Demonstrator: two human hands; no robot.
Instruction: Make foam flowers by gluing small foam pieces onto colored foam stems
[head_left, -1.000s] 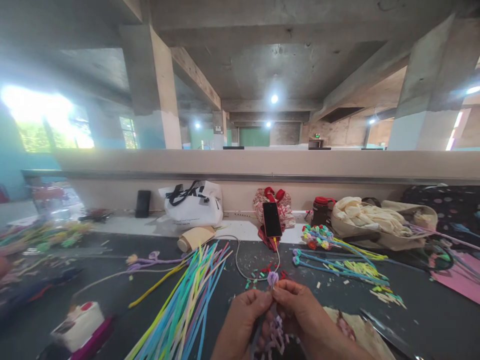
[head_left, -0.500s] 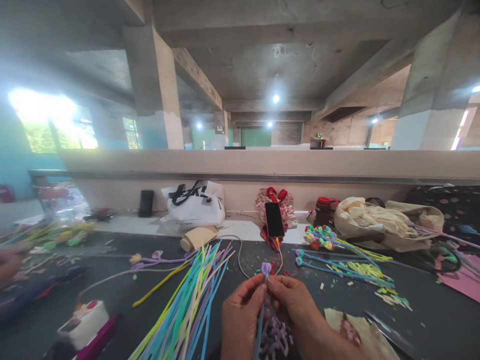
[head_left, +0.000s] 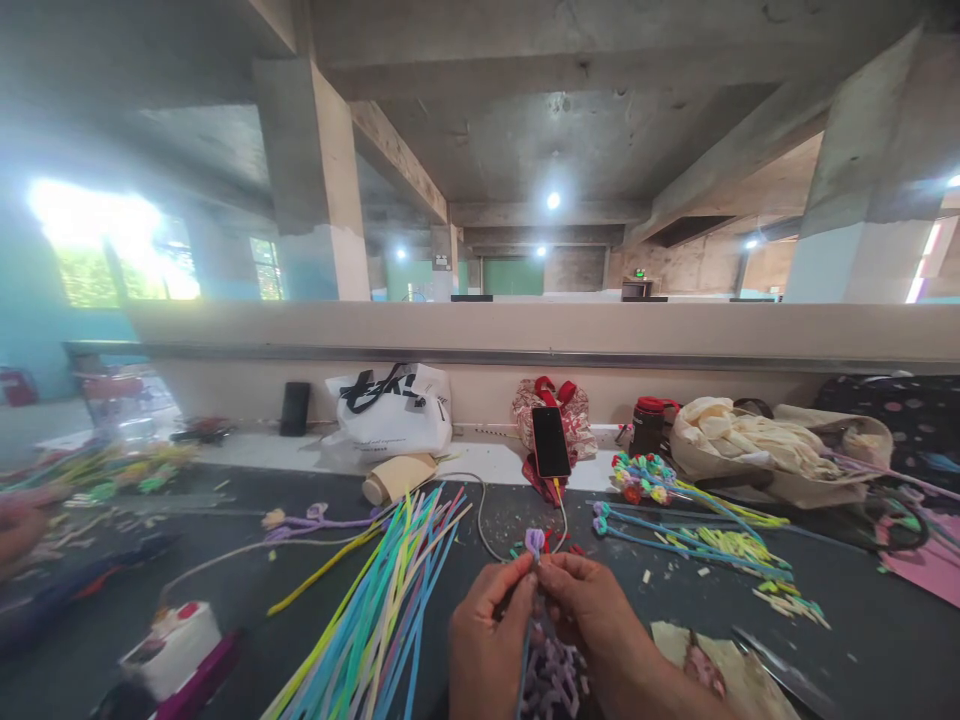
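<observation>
One looped purple chenille stem (head_left: 319,522) is laid at the left of the frame, beside a fan of straight chenille stems (head_left: 375,610), apparently unworked. At lower centre, the left hand (head_left: 487,615) is closed in a thumb-and-finger pinch at the base of a purple chenille bud (head_left: 535,541); the same base is pinched by the right hand (head_left: 589,605). Below, short purple chenille pieces (head_left: 555,675) are heaped. At the right, blue stems with curled heads (head_left: 697,552) are laid out, seemingly completed. The bud is judged largely shaped; whether its base is secured cannot be told.
</observation>
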